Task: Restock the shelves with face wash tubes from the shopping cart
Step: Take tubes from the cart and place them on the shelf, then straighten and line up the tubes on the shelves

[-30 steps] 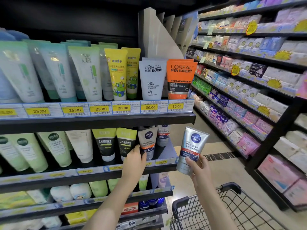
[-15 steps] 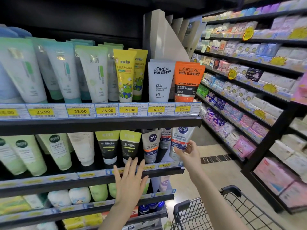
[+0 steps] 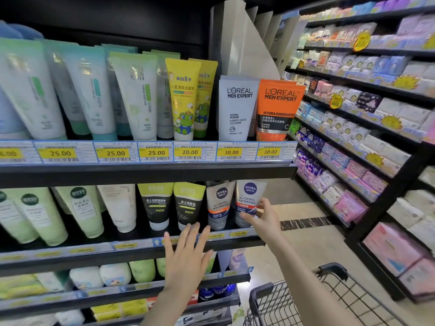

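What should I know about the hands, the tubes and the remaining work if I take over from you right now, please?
Right hand: fingers hold the Nivea Men tube at the right end of the middle shelf, beside another Nivea Men tube.
Left hand: open, fingers spread in front of the shelf edge, holding nothing.
Done: tube is at its slot, upright.
Left: let go of it, then check the shopping cart for more tubes; its contents are not visible.

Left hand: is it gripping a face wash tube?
No, the left hand is spread flat with straight fingers before the black shelf edge, holding nothing.
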`<state>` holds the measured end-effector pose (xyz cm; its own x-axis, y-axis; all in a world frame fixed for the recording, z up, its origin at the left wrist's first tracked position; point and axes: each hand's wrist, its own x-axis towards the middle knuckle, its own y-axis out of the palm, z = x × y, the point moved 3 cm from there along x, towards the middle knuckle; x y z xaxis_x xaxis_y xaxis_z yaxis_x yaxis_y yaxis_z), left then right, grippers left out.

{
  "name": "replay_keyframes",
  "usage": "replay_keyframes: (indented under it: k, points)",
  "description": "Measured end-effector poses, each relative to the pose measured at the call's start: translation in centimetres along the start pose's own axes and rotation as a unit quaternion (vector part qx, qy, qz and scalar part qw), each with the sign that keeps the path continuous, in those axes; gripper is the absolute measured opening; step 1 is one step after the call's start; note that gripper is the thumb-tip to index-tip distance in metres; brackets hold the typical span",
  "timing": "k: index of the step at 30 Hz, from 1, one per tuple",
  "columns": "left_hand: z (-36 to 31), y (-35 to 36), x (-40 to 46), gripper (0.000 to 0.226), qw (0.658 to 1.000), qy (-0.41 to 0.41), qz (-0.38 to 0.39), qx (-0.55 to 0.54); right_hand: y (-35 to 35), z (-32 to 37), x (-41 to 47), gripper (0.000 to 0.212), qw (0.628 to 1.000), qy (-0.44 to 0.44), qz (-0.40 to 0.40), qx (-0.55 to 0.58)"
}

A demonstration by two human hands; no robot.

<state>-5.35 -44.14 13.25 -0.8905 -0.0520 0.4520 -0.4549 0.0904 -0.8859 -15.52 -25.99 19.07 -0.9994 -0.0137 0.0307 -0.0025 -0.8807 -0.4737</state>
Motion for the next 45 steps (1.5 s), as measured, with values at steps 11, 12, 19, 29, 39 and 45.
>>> replay_keyframes:
  k: [11,12,19,29,39,45]
  points:
    - [-0.1,0.1,0.2,0.047,0.999,0.009,-0.046,0.007,0.4,-0.4,0.2,0.047,0.999,0.023,-0.009,-0.025]
    - [-0.1,0.1,0.2,0.047,0.999,0.009,-0.048,0.007,0.4,-0.4,0.3,0.047,0.999,0.024,-0.008,-0.026]
    - [-0.1,-0.3,0.2,0.047,0.999,0.013,-0.051,0.006,0.3,-0.2,0.2,0.060,0.999,0.036,-0.009,-0.027]
    - [-0.2,-2.9,1.0,0.049,1.000,0.003,-0.004,0.005,-1.7,1.5,-2.6,0.045,0.988,-0.024,-0.087,-0.126]
    - [-0.1,-11.2,4.1,0.032,0.998,0.024,-0.066,0.009,-3.5,6.9,-7.6,0.039,0.933,-0.126,-0.106,-0.320]
    - [-1.0,-16.3,5.4,0.030,0.996,0.041,-0.077,0.009,-5.4,10.9,-10.1,0.040,0.914,-0.170,-0.127,-0.346]
